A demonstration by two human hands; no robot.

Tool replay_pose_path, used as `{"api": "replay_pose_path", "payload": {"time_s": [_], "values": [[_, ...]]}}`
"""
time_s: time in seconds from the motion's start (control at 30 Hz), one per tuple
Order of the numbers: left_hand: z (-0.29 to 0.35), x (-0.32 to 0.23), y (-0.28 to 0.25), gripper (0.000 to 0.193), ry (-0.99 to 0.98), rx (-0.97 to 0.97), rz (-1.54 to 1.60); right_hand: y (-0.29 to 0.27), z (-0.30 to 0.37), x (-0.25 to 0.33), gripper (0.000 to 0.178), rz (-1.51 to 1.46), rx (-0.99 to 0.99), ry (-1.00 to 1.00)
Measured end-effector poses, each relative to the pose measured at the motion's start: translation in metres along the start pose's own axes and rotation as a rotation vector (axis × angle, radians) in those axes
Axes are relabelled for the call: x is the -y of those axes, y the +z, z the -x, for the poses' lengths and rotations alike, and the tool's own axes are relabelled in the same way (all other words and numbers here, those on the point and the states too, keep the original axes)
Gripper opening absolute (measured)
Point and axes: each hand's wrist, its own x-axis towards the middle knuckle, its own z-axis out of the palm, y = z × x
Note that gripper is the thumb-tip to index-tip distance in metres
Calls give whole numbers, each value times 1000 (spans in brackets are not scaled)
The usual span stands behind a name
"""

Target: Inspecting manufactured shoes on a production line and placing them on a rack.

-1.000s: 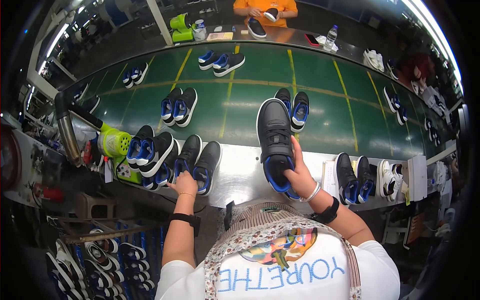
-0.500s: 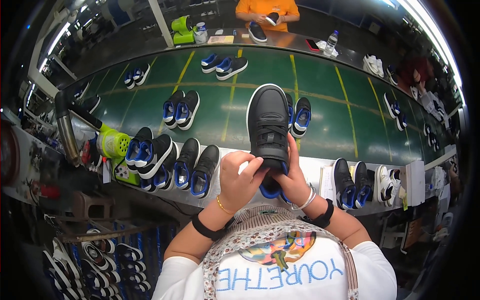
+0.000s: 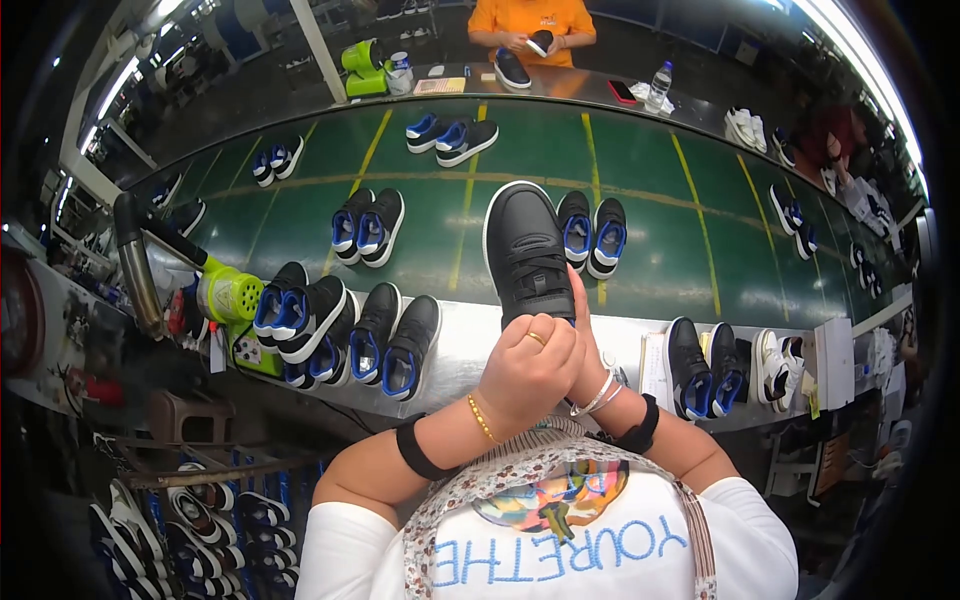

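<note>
A black sneaker [image 3: 527, 245] with a white sole edge is held up in front of me, toe pointing away and laces facing up. My right hand [image 3: 592, 350] supports it from its right side and underneath, with some fingers hidden behind the shoe. Over the tongue and collar, my left hand [image 3: 532, 362] is curled into a fist-like grip, covering the shoe's opening. What its fingertips pinch is hidden. Closest on the left of the bench, several black sneakers [image 3: 408, 348] with blue linings stand in a row, some stacked.
Pairs of sneakers [image 3: 368, 226] lie across a green conveyor belt [image 3: 660, 240] marked with yellow lines. To the left is a lime-green blower [image 3: 230, 294] with a metal nozzle. More shoes [image 3: 688, 366] stand at right beside a white box [image 3: 832, 365]. Opposite, a person in orange [image 3: 535, 25] handles a shoe.
My left hand has moved right and closed over the sneaker's tongue and collar, hiding the blue lining that showed before. The sneaker's toe has dropped slightly and tilted left.
</note>
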Motion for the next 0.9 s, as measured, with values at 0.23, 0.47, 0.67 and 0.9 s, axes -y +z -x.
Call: {"api": "replay_pose_path", "payload": {"time_s": [0.23,0.47,0.67,0.9], "values": [[5,35,6,28,-110,-219,64,-35,-6,26,88,-91,137,99],[3,39,-3,35,-139,-388,211,-35,-11,39,57,-1506,404,537],[-6,43,-24,32,-12,-267,112,-35,-5,57,62,-1483,399,556],[-12,30,-34,30,117,-216,111,-32,-8,49,60,-1566,463,601]]}}
